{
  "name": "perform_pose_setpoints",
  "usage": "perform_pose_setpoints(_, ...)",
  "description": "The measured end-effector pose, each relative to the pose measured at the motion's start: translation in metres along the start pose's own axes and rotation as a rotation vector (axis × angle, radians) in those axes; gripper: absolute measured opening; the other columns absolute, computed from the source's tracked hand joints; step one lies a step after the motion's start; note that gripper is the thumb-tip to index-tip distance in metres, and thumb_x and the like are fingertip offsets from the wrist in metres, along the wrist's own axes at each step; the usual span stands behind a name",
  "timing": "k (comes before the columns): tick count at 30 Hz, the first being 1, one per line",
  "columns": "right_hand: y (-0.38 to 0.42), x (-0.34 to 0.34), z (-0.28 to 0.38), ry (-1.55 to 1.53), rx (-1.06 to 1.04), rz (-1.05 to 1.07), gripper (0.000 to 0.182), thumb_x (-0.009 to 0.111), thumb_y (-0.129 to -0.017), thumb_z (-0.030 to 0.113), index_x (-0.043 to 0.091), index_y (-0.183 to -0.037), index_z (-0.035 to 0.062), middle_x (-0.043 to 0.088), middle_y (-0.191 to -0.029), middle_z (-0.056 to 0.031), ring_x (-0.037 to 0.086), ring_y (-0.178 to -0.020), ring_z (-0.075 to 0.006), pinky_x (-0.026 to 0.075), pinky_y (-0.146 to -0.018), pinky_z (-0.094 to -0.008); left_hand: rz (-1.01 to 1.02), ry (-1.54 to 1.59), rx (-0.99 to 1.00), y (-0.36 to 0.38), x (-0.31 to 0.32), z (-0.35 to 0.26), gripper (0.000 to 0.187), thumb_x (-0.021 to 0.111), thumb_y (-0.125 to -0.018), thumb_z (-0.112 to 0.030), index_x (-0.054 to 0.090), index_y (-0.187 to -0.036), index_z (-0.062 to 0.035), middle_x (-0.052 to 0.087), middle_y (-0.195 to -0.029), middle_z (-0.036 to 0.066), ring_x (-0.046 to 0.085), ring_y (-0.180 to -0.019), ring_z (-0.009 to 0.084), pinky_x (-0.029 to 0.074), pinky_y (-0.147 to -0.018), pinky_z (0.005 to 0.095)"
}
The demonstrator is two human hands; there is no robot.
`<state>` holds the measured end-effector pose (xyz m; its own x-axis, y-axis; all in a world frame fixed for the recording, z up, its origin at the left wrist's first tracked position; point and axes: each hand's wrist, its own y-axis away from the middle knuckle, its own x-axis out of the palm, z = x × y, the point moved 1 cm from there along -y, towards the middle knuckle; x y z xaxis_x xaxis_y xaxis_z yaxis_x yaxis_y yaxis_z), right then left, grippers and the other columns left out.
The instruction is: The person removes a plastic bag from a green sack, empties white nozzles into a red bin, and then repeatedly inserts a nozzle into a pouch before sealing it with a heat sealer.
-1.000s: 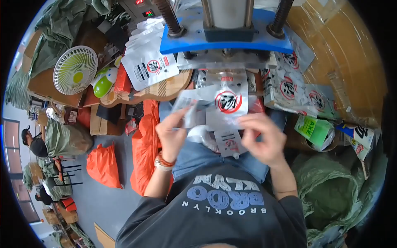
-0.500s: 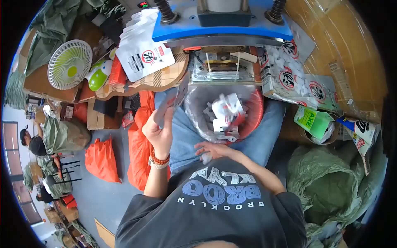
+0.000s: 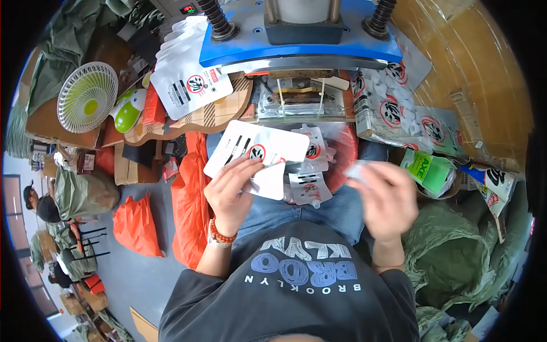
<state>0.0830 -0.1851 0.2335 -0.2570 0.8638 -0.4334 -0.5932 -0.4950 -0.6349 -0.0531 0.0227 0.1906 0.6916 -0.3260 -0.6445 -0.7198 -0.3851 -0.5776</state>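
Note:
My left hand [image 3: 231, 191], with a beaded bracelet at the wrist, is closed on a white printed pouch [image 3: 228, 149] with a red round mark. A white flap or second piece lies at the pouch's lower right, below my fingers. My right hand [image 3: 390, 199] is smeared by motion; between its fingertips is a small whitish piece [image 3: 357, 169] whose kind I cannot make out. Beneath and between the hands stands a red bin [image 3: 350, 149] with a clear liner. Several printed pouches [image 3: 309, 188] lie in it, one with a spout showing.
Ahead, a press with a blue plate [image 3: 296, 48] stands over a metal fixture [image 3: 302, 97]. Fanned pouches [image 3: 194, 85] lie at left near a white-and-green fan [image 3: 88, 97]. At right, small white pieces [image 3: 393, 88] rest on pouches. A green sack [image 3: 456, 256] and orange bags [image 3: 139, 225] flank me.
My left hand has turned the pouch from edge-on to face-up and brought it over the bin. My right hand has risen from my lap to the bin's right side.

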Motion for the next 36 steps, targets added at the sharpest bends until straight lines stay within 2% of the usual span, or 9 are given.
perform_pose_setpoints(9,-0.029,0.017,-0.003,-0.116,-0.227,0.37,0.036,0.078,-0.066,0.015,0.069,-0.1,0.005,0.065,-0.096,-0.0064,0.061,-0.089,-0.0253,0.05,-0.073,-0.0329,0.249,0.282,0.24,-0.02,-0.002,-0.014,0.025,0.07,-0.071,-0.006,0.072,-0.096,-0.0019,0.071,-0.091,0.009,0.07,-0.078,0.0232,0.055,-0.068,0.0286)
perform_pose_setpoints(14,-0.033,0.011,-0.053,0.039,0.121,0.197,0.064,0.076,-0.073,0.008,0.048,-0.131,-0.0002,0.052,-0.13,-0.0155,0.048,-0.123,-0.0285,0.036,-0.104,-0.0396,0.354,0.862,-0.821,-0.021,0.091,0.035,0.022,0.067,-0.089,-0.018,0.071,-0.09,0.0035,0.071,-0.08,0.006,0.062,-0.071,0.0062,0.05,-0.059,0.024)
perform_pose_setpoints(17,-0.046,-0.028,-0.054,0.342,0.239,-0.073,0.036,0.056,-0.092,0.014,0.053,-0.125,-0.0006,0.057,-0.124,-0.0162,0.05,-0.119,-0.0273,0.036,-0.102,-0.0385,0.286,1.167,-0.998,-0.059,0.097,0.04,0.022,0.066,-0.088,-0.013,0.067,-0.095,0.0068,0.07,-0.086,0.009,0.065,-0.071,0.0107,0.053,-0.062,0.0251)
perform_pose_setpoints(22,-0.019,-0.012,-0.152,0.852,0.418,0.282,0.028,0.048,-0.097,0.018,0.056,-0.116,-0.0007,0.057,-0.115,-0.0196,0.053,-0.107,-0.0347,0.039,-0.095,-0.0393,0.201,1.266,-0.937,-0.069,0.115,0.045,0.019,0.066,-0.088,-0.011,0.066,-0.099,0.0045,0.069,-0.095,0.01,0.066,-0.079,0.0114,0.054,-0.069,0.0258)
perform_pose_setpoints(26,-0.009,-0.02,-0.139,0.33,0.433,0.43,0.025,0.047,-0.097,0.014,0.055,-0.115,-0.0013,0.058,-0.113,-0.017,0.055,-0.104,-0.0343,0.042,-0.091,-0.0363,0.147,0.668,-0.647,-0.078,0.084,0.095,0.052,0.068,-0.088,-0.027,0.051,-0.126,0.0042,0.064,-0.116,0.014,0.061,-0.103,0.0209,0.046,-0.091,0.0386)
perform_pose_setpoints(28,-0.015,-0.033,-0.126,0.203,0.36,0.421,0.021,0.049,-0.095,0.009,0.055,-0.112,-0.0015,0.059,-0.109,-0.013,0.058,-0.104,-0.0273,0.042,-0.091,-0.0323,-0.03,-0.627,-0.281,-0.088,0.055,0.134,0.077,0.065,-0.085,-0.047,0.037,-0.14,-0.0023,0.044,-0.142,0.017,0.041,-0.131,0.0315,0.03,-0.105,0.055)
perform_pose_setpoints(31,-0.009,-0.043,-0.136,0.12,0.439,0.383,0.02,0.052,-0.093,0.003,0.054,-0.112,-0.0008,0.06,-0.111,-0.0132,0.058,-0.104,-0.0243,0.042,-0.093,-0.032,0.383,-0.613,-0.167,-0.048,0.045,0.18,0.088,0.059,-0.08,-0.062,0.031,-0.146,-0.0132,0.02,-0.156,0.011,0.004,-0.146,0.0331,0.008,-0.111,0.0626)
perform_pose_setpoints(33,-0.001,-0.035,-0.137,-0.316,0.491,-0.078,0.025,0.058,-0.088,-0.001,0.052,-0.112,-0.0001,0.059,-0.111,-0.0154,0.057,-0.105,-0.0237,0.042,-0.093,-0.0331,0.276,-0.451,-0.089,-0.027,0.037,0.162,0.059,0.066,-0.083,-0.036,0.049,-0.134,-0.0108,0.047,-0.138,0.014,0.04,-0.131,0.0299,0.034,-0.104,0.0474)
perform_pose_setpoints(36,-0.017,-0.026,-0.086,-0.303,0.159,-0.041,0.028,0.063,-0.084,-0.002,0.05,-0.109,0.0008,0.059,-0.109,-0.0188,0.056,-0.105,-0.0271,0.043,-0.092,-0.0368,0.017,-0.128,-0.229,-0.007,0.021,0.149,0.028,0.07,-0.079,-0.005,0.069,-0.107,-0.0052,0.072,-0.091,0.009,0.07,-0.086,0.0176,0.052,-0.073,0.0258)
